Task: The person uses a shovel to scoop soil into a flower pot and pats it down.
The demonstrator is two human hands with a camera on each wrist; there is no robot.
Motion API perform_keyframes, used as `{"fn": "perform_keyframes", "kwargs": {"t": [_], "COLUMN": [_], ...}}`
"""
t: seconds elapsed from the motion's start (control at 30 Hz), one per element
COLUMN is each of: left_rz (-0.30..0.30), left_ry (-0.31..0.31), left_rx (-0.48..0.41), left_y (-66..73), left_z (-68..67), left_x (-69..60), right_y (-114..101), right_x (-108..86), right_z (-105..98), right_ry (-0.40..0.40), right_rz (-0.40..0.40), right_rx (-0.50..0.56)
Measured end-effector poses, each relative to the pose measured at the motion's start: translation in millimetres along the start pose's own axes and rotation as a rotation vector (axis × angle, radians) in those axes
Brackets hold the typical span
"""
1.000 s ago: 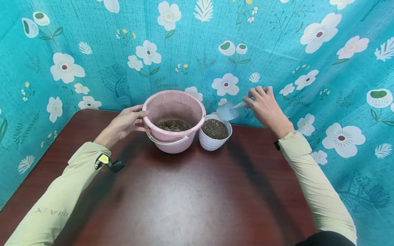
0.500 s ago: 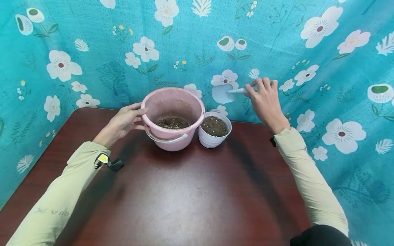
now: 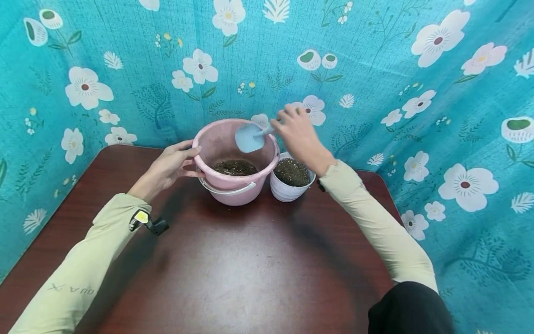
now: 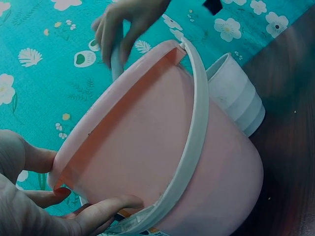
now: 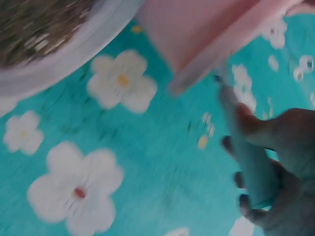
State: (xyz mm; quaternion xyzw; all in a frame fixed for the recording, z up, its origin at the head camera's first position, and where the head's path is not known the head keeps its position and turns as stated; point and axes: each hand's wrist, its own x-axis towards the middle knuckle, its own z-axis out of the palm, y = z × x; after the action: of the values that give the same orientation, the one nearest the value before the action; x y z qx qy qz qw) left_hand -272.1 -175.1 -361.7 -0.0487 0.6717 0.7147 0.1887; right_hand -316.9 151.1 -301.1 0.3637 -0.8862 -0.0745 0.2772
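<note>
My left hand (image 3: 168, 164) grips the left rim of a pink bucket (image 3: 233, 197), thumb over the edge and fingers against the outer wall, as the left wrist view also shows. Dark soil (image 3: 235, 168) lies at the bucket's bottom. In my right hand (image 3: 298, 134) is the handle of a light blue trowel (image 3: 249, 138), its blade over the bucket's mouth near the right rim. The right wrist view shows fingers wrapped around the trowel handle (image 5: 248, 152), blurred. Touching or close beside the bucket stands a white ribbed pot (image 3: 285, 191), filled with soil (image 3: 292, 172) nearly to its rim.
Both containers stand toward the back of a dark red-brown table (image 3: 233, 269). A blue flowered curtain (image 3: 250, 55) hangs right behind and at both sides. The bucket's white handle (image 4: 197, 108) hangs down on its near side. Small crumbs dot the tabletop.
My right hand lifted the trowel from the white pot's rim, then swung it left until the blade came over the bucket. The left hand has kept its hold on the rim.
</note>
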Motion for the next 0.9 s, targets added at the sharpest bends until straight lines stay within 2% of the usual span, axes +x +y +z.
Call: {"fn": "perform_keyframes", "kwargs": {"t": [0.1,0.33,0.43,0.53,0.63,0.77,0.9], "left_rz": [0.019,0.017,0.008,0.018,0.034,0.041,0.037], "left_ry": [-0.003,0.021,0.028,0.03,0.034,0.035,0.028], "left_rx": [-0.002,-0.013,-0.024,-0.035,-0.018,0.006,0.009], "left_y": [0.1,-2.1,-3.5,-4.1,-3.8,-3.7,-4.1], "left_z": [0.8,3.1,3.7,3.8,2.9,2.3,3.6], "left_x": [0.6,-1.0,-1.7,-2.7,-3.4,-4.6,-3.7], "right_y": [-19.0,-57.6,-69.8,-75.5,-76.4,-74.7,-71.5], "right_x": [17.0,38.9,45.1,48.4,48.2,47.8,48.2], "right_z": [12.6,50.2,57.9,59.7,59.5,59.9,61.1], "right_ry": [-0.142,-0.378,-0.506,-0.591,-0.616,-0.621,-0.625], "right_rz": [-0.033,-0.03,-0.025,-0.025,-0.019,-0.064,-0.1], "right_rx": [-0.097,-0.163,-0.236,-0.273,-0.127,0.094,0.147]}}
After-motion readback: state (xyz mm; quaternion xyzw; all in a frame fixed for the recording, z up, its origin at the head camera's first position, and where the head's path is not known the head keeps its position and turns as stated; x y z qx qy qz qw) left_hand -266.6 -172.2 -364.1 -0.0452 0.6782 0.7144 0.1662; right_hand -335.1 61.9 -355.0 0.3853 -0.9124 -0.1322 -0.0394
